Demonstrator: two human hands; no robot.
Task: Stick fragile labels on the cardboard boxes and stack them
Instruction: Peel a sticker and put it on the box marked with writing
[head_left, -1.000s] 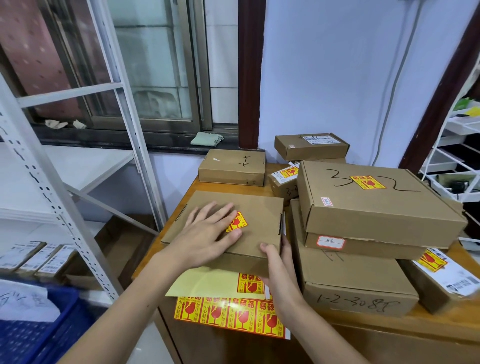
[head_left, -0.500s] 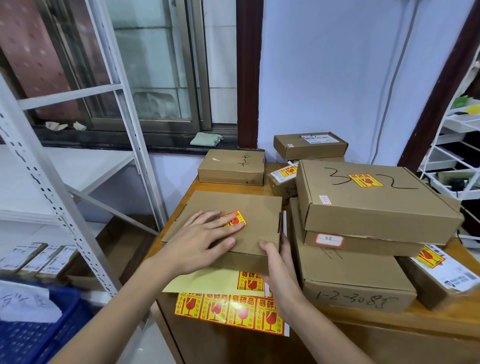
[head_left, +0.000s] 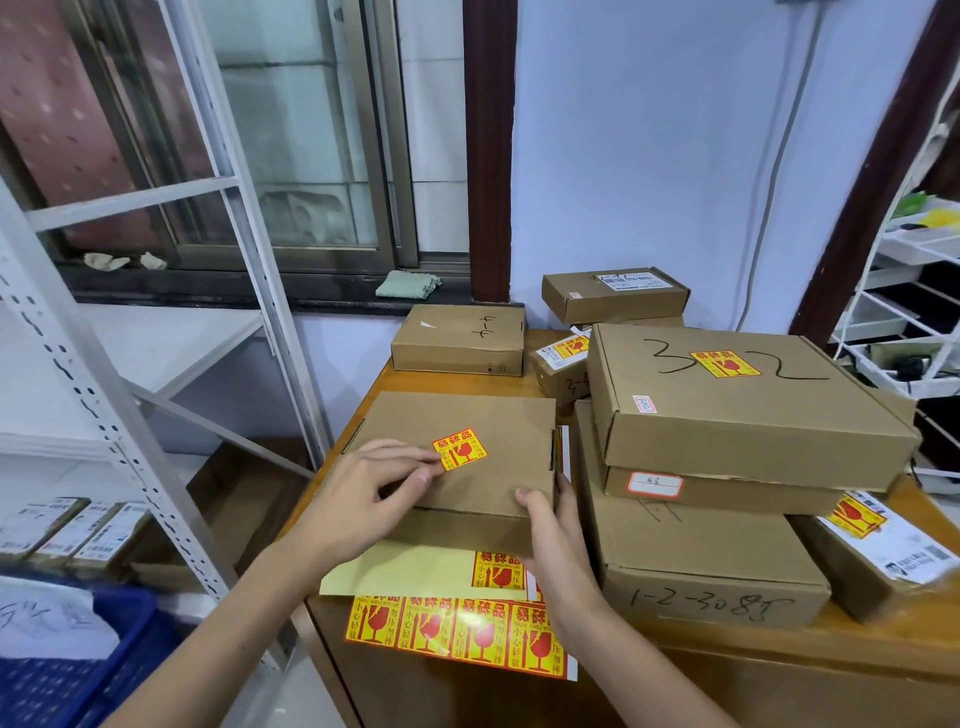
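Labelling step, near completion. Left hand (head_left: 363, 499) fingers, loosely curled, press the fragile label (head_left: 460, 448) edge onto the flat box (head_left: 467, 467) on the worktop (head_left: 779, 654). Right hand (head_left: 550, 525) grips the box's near-right corner. Next, probably: lift onto the stack (head_left: 727, 415) at right.

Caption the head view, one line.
Left hand smooths fragile label onto cardboard box; right hand steadies its corner.

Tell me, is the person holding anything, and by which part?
The right hand grips the flat cardboard box at its near right corner. The left hand's fingers touch the fragile label's edge.
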